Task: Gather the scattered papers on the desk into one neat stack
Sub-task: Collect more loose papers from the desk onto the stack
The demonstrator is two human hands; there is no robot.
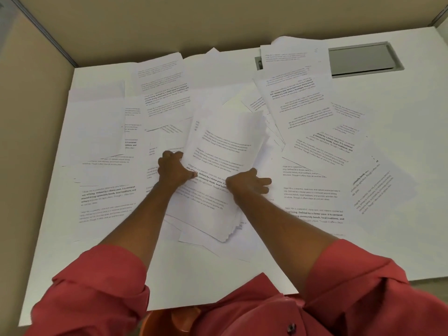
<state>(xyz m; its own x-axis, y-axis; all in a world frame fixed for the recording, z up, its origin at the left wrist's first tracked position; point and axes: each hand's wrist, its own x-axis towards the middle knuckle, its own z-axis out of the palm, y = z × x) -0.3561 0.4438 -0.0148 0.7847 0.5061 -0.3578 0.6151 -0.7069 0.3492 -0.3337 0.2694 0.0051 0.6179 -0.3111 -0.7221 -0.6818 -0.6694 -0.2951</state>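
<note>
A thick, uneven stack of printed white papers (225,151) lies tilted in the middle of the white desk (400,166), its far end curling upward. My left hand (173,169) grips the stack's left edge, thumb on top. At the stack's right edge, my right hand (247,184) holds it with fingers spread over the sheets beside it. Loose printed sheets lie scattered all around: at the left (97,127), at the back (164,76), at the back right (295,88) and at the right (373,187).
Beige partition walls (145,25) close the desk at the back and left. A grey cable hatch (363,58) sits in the desk at the back right, partly covered by paper. One sheet (218,282) overhangs the near edge by my red sleeves.
</note>
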